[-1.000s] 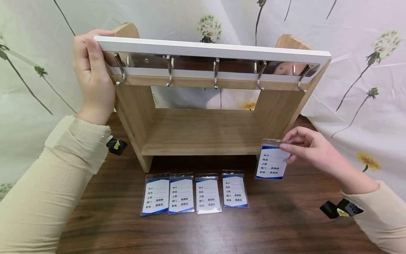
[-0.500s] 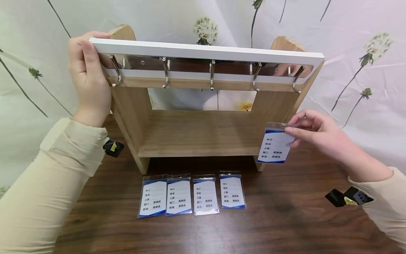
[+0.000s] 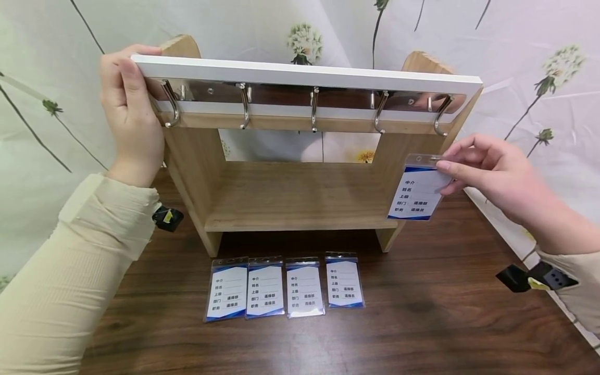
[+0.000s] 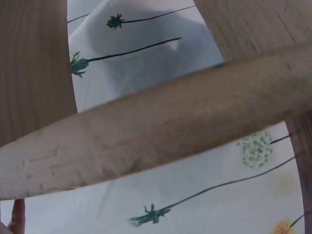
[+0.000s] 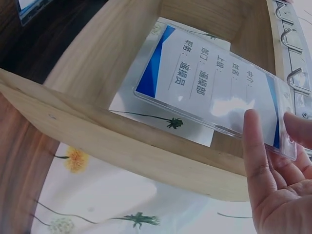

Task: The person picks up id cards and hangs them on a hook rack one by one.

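Observation:
My left hand (image 3: pixel 131 112) grips the upper left end of a wooden shelf (image 3: pixel 290 198), its thumb lying on the front of the white hook board (image 3: pixel 304 72). Between thumb and fingers my right hand (image 3: pixel 497 166) pinches a clear badge holder (image 3: pixel 419 192) by its top right corner. That badge hangs in the air before the shelf's right side, below the rightmost metal hook (image 3: pixel 441 115) and apart from it. The right wrist view shows the same badge holder (image 5: pixel 209 87) close up, with its printed card and blue edges.
Several more badge holders (image 3: pixel 266 287) lie in a row on the dark wooden table (image 3: pixel 422 323) before the shelf. Several bare metal hooks (image 3: pixel 314 109) line the board. A white cloth with a flower print (image 3: pixel 506 47) hangs behind.
My right hand has lifted the badge holder up and slightly right, from near the table to just below the rightmost hook. The left hand keeps its grip on the shelf.

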Motion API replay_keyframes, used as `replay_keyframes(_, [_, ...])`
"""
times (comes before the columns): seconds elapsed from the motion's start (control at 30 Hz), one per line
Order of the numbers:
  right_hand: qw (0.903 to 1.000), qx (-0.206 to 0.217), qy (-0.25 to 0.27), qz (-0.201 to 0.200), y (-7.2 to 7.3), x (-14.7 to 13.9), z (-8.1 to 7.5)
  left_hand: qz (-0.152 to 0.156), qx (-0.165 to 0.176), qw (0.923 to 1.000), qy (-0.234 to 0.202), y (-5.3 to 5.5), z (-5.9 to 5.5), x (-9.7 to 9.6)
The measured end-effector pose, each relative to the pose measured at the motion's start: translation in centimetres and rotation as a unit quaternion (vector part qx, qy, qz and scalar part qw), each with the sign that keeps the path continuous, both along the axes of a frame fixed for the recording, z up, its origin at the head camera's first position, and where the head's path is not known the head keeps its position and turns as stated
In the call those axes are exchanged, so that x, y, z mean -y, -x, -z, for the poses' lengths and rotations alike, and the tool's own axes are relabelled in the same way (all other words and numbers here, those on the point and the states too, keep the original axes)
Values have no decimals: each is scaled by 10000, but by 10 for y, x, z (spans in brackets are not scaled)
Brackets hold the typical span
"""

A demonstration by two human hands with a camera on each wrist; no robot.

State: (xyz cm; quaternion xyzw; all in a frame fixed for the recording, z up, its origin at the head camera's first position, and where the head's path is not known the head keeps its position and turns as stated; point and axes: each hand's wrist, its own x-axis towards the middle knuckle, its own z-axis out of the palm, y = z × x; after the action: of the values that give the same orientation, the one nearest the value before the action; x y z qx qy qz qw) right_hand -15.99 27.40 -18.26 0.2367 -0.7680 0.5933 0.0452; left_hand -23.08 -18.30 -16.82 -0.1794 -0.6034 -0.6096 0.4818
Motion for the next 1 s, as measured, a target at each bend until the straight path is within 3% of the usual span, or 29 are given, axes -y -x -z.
replay_keyframes(0.33, [9989,-128,446,-60,5,0,-15,79,-32,9999,-89,1,0,1])
replay_keyframes(1.0, [9995,58,17,303,8,-5,-29,78,-44,10000,-37,1,1,1])
